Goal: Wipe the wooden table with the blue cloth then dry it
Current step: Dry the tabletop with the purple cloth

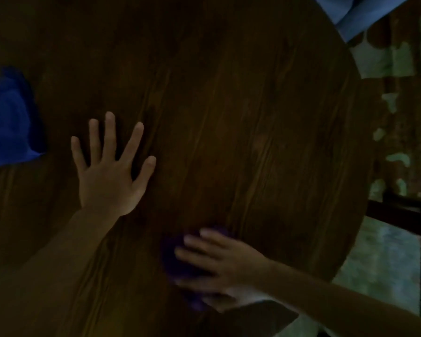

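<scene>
Item, far left edge of the frame, mid-height: a blue cloth point(6, 120), folded or bunched, lying on the worktop point(241, 113) and cut off by the frame edge.

Item, left of centre: left hand point(110, 176), palm down, fingers fully spread and flat on the bare wood — its grip holds nothing. It lies just right of the blue cloth, apart from it.

Item, centre and filling most of the frame: round wooden worktop, dark brown with grain running lengthwise; its curved edge sweeps down the right side.

Item, lower centre: right hand point(219, 266), blurred, fingers extended and pressed down on a second cloth point(180, 266), dark purple-blue, bunched beneath palm and fingers near the worktop's lower edge. Grip flattened over this cloth rather than closed round it.

Item, right side: patterned floor point(399, 113) — green and brown patches.

Item, upper right corner: pale blue fabric point(365, 13), identity unclear.
</scene>
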`<state>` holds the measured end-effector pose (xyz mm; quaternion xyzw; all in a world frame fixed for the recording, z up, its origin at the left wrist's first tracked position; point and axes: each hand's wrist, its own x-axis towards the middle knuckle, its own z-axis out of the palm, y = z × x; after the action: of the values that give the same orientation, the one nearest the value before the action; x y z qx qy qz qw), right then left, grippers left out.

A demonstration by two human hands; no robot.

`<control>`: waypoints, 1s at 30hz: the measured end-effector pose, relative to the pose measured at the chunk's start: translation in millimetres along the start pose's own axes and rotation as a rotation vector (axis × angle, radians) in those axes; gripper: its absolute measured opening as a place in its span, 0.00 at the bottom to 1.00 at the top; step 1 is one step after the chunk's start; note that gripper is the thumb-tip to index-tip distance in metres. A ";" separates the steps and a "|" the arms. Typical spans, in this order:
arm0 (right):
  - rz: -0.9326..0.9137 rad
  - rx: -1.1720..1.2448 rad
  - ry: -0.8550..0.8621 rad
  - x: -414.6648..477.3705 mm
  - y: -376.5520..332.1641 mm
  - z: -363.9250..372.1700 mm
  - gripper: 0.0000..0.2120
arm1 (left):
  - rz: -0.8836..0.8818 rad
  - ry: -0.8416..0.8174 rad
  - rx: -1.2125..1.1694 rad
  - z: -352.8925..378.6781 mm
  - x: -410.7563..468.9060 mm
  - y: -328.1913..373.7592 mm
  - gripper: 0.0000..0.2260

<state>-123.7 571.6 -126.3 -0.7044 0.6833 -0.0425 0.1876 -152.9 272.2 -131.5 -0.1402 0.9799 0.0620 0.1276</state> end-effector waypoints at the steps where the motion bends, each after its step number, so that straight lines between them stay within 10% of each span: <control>1: -0.180 -0.024 -0.040 -22.4 5.3 3.2 0.33 | 0.001 0.000 -0.001 -0.9 0.9 0.1 0.32; 3: -0.146 -0.024 0.032 -64.0 55.6 2.5 0.32 | -0.001 0.007 0.001 -0.8 1.4 1.2 0.33; 10: 1.567 0.158 0.587 -68.9 133.9 -24.0 0.31 | -0.012 -0.007 0.022 -1.8 -1.3 3.8 0.32; 12: 1.395 0.141 0.628 -21.8 51.4 -5.5 0.30 | -0.008 -0.011 0.026 -2.1 0.6 4.4 0.32; 17: 0.291 0.107 0.154 -38.0 -129.6 56.3 0.33 | 0.009 0.001 0.016 5.4 3.3 3.6 0.33; 20: 0.522 0.132 0.224 -110.0 -86.1 61.7 0.34 | 0.014 0.038 0.007 9.8 4.5 -1.3 0.33; 26: 1.798 0.176 0.708 -59.2 -51.4 41.3 0.30 | 0.007 0.024 0.006 11.0 6.1 -6.0 0.34; 30: 0.783 0.203 0.285 -3.8 -179.2 58.4 0.30 | 0.024 0.026 -0.015 10.9 3.9 -9.1 0.34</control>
<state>64.2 586.7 -121.9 -0.3569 0.9105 -0.1320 0.1617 -151.3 264.2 -143.8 -0.1302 0.9826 0.0691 0.1132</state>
